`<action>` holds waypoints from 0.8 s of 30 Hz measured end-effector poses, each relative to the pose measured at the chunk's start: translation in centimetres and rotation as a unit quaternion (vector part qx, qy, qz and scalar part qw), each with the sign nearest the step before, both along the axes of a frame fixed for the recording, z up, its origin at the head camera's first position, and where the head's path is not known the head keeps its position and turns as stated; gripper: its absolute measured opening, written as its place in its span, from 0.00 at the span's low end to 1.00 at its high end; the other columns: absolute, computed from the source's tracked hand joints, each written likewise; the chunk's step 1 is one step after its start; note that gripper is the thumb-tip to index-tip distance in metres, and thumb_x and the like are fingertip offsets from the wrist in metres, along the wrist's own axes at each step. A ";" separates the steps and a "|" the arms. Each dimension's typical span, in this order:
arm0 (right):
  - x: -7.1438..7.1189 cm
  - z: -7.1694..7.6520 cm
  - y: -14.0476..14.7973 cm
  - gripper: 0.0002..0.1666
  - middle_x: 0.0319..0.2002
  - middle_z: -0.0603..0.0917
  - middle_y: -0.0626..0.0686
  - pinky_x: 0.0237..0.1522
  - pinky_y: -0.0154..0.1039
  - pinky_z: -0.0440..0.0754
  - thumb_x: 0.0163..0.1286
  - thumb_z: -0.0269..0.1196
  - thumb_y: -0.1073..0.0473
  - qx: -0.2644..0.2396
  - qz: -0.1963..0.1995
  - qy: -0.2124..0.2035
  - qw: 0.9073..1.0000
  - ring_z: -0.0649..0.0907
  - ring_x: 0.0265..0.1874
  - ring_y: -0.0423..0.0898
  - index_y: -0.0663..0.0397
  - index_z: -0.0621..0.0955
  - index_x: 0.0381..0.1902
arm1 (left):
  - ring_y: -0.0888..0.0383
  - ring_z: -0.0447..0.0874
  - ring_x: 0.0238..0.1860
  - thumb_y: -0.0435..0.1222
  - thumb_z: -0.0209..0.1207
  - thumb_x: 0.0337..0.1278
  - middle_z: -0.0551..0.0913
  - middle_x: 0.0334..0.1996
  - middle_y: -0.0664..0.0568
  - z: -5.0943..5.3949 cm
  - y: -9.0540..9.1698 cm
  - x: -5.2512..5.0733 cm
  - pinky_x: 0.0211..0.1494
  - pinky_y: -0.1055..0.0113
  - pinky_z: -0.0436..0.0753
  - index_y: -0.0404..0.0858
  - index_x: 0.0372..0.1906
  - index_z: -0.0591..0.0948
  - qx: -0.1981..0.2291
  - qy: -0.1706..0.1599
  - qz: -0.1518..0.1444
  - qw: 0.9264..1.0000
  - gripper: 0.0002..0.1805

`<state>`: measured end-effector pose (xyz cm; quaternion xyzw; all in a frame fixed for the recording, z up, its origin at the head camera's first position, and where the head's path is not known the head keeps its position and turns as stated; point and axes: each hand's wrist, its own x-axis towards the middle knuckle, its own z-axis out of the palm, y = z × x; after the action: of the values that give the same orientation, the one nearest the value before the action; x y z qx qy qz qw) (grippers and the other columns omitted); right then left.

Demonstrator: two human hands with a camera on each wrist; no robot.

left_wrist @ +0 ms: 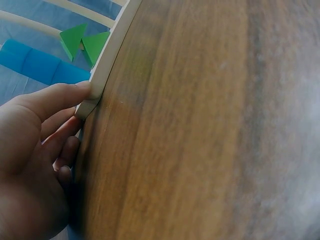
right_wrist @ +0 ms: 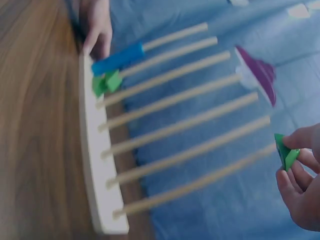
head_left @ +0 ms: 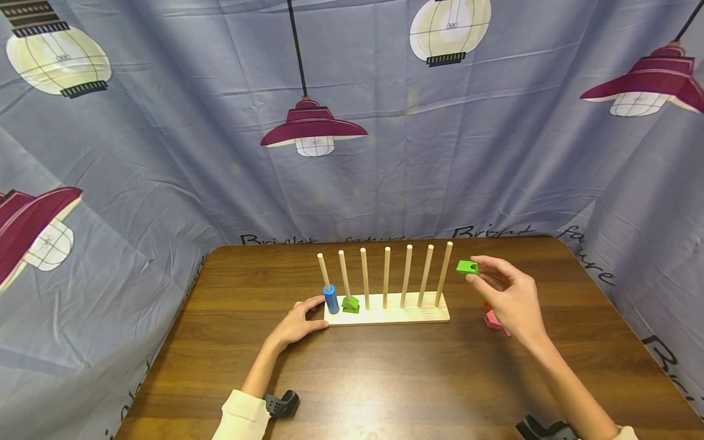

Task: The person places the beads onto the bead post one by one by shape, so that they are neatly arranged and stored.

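A pale wooden peg board (head_left: 396, 315) with several upright pegs stands on the table. My left hand (head_left: 294, 325) grips its left end, thumb on the front edge and fingers behind. Blue cylinder blocks (left_wrist: 37, 62) are stacked on the leftmost peg. Around the second peg sit two green triangular blocks (right_wrist: 107, 83), points meeting. Beyond the board's right end, my right hand (head_left: 516, 298) pinches another green triangular block (head_left: 467, 267) between thumb and fingers. A hole shows in that block, which is near the top of the rightmost peg (right_wrist: 200, 185) in the right wrist view.
Pink and red blocks (head_left: 494, 320) lie on the table right of the board, partly hidden by my right hand. The brown wooden table (head_left: 385, 379) reaches back to a grey-blue curtain (head_left: 352, 195) printed with lamps.
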<state>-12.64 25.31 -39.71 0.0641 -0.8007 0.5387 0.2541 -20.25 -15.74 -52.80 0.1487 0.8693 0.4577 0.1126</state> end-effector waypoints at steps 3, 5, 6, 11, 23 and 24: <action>-0.4 0.9 -1.8 0.20 0.46 0.85 0.51 0.45 0.26 0.79 0.61 0.69 0.75 0.000 0.022 0.011 1.000 0.84 0.42 0.33 0.67 0.83 0.52 | 0.46 0.69 0.58 0.40 0.69 0.56 0.74 0.66 0.43 0.0 0.0 0.0 0.59 0.44 0.69 0.37 0.68 0.75 -0.001 0.009 -0.002 1.000 0.34; -0.8 1.4 -2.9 0.19 0.47 0.84 0.56 0.45 0.27 0.80 0.61 0.69 0.75 -0.009 0.043 0.019 0.999 0.84 0.42 0.35 0.66 0.84 0.52 | 0.46 0.68 0.58 0.40 0.69 0.56 0.74 0.66 0.44 0.0 0.0 0.0 0.59 0.44 0.69 0.38 0.69 0.75 -0.003 0.005 -0.001 1.000 0.34; -1.0 1.6 -3.5 0.19 0.47 0.84 0.58 0.45 0.28 0.80 0.62 0.68 0.75 -0.015 0.054 0.022 0.998 0.84 0.42 0.36 0.66 0.84 0.52 | 0.46 0.68 0.59 0.41 0.69 0.56 0.74 0.66 0.44 0.0 0.0 0.0 0.60 0.44 0.69 0.38 0.69 0.74 -0.002 0.003 -0.001 1.000 0.35; -2.0 2.6 -6.4 0.20 0.48 0.84 0.60 0.46 0.31 0.81 0.61 0.68 0.76 -0.046 0.107 0.034 0.993 0.84 0.41 0.38 0.68 0.83 0.52 | 0.47 0.68 0.60 0.40 0.70 0.55 0.74 0.65 0.46 0.0 0.1 -0.2 0.61 0.43 0.67 0.39 0.69 0.75 0.001 -0.011 0.005 1.000 0.35; -4.2 3.7 -12.7 0.17 0.43 0.86 0.56 0.46 0.37 0.82 0.59 0.72 0.73 -0.037 0.174 0.050 0.983 0.85 0.41 0.46 0.65 0.85 0.47 | 0.47 0.67 0.60 0.40 0.71 0.54 0.74 0.64 0.45 0.1 0.0 -0.2 0.62 0.43 0.66 0.40 0.69 0.75 0.000 -0.014 0.004 1.000 0.36; -4.3 3.7 -13.2 0.17 0.43 0.86 0.55 0.47 0.38 0.82 0.59 0.72 0.72 -0.033 0.175 0.048 0.983 0.85 0.42 0.47 0.64 0.85 0.47 | 0.47 0.67 0.60 0.40 0.71 0.54 0.74 0.64 0.45 0.1 0.0 -0.2 0.62 0.43 0.66 0.40 0.69 0.75 0.001 -0.017 0.005 1.000 0.36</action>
<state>-16.98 12.11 -36.03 0.2211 -0.7453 0.5976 0.1960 -20.41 -15.69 -52.71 0.1370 0.8675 0.4617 0.1246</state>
